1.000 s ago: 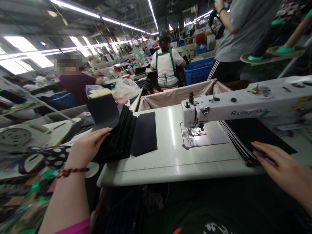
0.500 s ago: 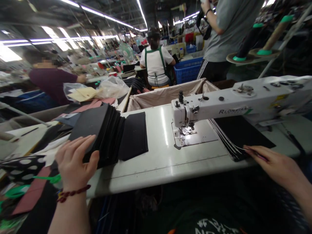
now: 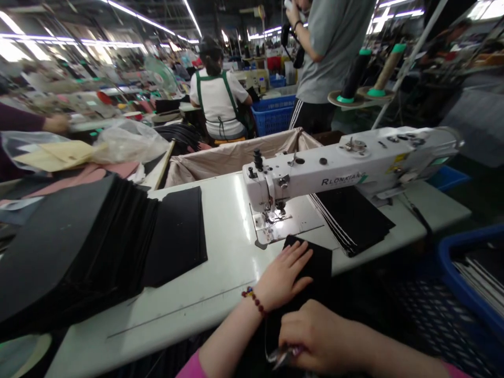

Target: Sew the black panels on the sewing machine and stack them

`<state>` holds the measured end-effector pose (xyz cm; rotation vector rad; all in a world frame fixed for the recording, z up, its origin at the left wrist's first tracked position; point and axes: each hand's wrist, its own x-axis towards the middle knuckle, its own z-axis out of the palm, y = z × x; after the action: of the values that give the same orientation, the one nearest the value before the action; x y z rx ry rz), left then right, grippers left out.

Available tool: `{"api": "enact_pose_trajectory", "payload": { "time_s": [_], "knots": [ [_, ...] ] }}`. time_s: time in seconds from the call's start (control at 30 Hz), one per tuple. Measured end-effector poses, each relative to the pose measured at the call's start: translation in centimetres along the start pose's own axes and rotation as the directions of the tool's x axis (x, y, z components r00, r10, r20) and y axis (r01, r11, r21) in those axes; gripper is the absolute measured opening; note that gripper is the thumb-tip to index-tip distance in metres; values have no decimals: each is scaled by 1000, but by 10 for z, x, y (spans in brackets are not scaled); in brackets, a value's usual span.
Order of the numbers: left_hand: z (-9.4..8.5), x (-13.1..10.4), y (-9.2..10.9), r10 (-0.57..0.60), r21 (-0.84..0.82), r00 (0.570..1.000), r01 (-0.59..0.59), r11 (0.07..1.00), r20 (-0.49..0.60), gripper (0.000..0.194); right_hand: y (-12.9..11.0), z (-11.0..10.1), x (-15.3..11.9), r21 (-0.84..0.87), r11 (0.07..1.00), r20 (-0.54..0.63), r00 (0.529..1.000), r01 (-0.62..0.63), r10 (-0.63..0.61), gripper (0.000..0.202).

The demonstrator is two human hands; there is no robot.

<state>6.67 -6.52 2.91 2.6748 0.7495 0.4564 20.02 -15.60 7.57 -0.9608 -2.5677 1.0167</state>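
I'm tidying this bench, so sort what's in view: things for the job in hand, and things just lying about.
Apparently for the job:
black piece under the left hand
small metal tool in the right hand
sewing machine
white-edged black stack

Seemingly just lying about:
clear plastic bag
yellow sheets

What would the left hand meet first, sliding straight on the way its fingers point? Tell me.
Past the edge of the black piece under it, the left hand would probably meet the pale-edged black stack near the sewing machine, though depth is hard to judge.
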Motion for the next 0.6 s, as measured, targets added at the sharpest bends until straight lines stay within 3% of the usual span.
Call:
{"api": "enact_pose_trajectory", "payload": {
  "time_s": [0.07, 0.13, 0.2, 0.33, 0.4, 0.6],
  "knots": [
    [21, -8, -2, -33, 69, 998, 30, 997, 50, 70, 8, 3, 6, 106, 993, 37, 997, 56, -60, 14],
    [28, -27, -7, -102, 145, 994, 96, 985, 35, 70, 24, -6, 11, 180, 983, -12, 999, 40, -38, 18],
    [24, -50, -14, -206, 207, 978, 207, 956, -26, 68, 48, -20, 19, 147, 988, -147, 986, -57, 78, 19],
    [0, -80, -32, -432, 278, 889, 458, 845, -150, 60, 101, -41, 51, -157, 941, -334, 913, -298, 234, 30],
    [-9, -82, -42, -466, 277, 872, 489, 827, -146, 59, 119, -43, 68, -255, 905, -348, 905, -341, 243, 37],
    [-14, -51, -76, -380, 145, 924, 382, 913, -42, 48, 136, -32, 88, -337, 856, -367, 892, -392, 264, 49]
  ]
}}
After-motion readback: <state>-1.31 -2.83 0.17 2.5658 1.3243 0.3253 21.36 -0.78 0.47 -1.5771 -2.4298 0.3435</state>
